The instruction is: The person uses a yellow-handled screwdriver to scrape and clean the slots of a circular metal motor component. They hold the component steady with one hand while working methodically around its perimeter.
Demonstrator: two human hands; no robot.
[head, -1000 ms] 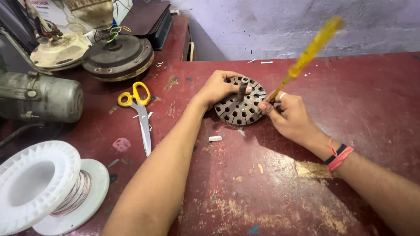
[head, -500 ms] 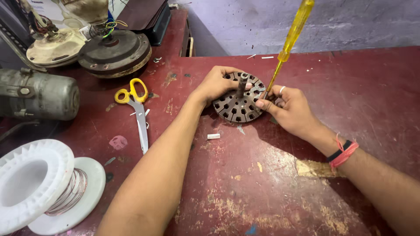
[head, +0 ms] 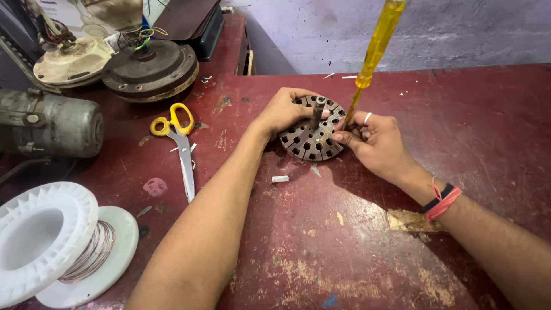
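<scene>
A round slotted metal stator core with a short shaft in its middle lies on the dark red table. My left hand grips its far left rim and steadies it. My right hand holds a screwdriver with a yellow see-through handle by its shaft, nearly upright, with the tip at the core's right edge. A ring is on one right finger, and red and black bands sit on that wrist.
Yellow-handled scissors lie left of the core. A white plastic spool of copper wire sits at the near left. A grey motor and two round fan motor housings stand at the far left. A small white scrap lies near my left forearm.
The screwdriver has swung from a slant toward upright, its handle rising to the top of the view. Both hands stay on the core.
</scene>
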